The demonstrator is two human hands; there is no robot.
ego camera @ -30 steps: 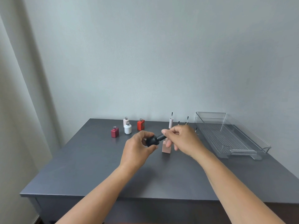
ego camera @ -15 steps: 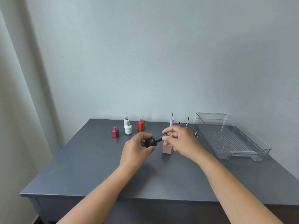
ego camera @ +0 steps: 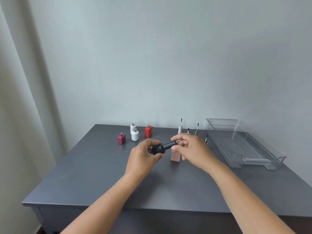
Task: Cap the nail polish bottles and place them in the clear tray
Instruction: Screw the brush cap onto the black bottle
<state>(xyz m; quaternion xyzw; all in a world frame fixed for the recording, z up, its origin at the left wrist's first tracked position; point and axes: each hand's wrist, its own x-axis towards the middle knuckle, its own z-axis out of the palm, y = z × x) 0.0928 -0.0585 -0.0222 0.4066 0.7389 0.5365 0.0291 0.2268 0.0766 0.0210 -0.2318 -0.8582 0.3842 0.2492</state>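
While left hand [ego camera: 143, 159] grips black bottle [ego camera: 157, 149] in curled fingers and thumb, right hand [ego camera: 194, 151] pinches black cap [ego camera: 170, 144]. Bottle held sideways above table [ego camera: 84, 174], cap end toward right. Clear tray [ego camera: 236, 146] at far right, well apart.
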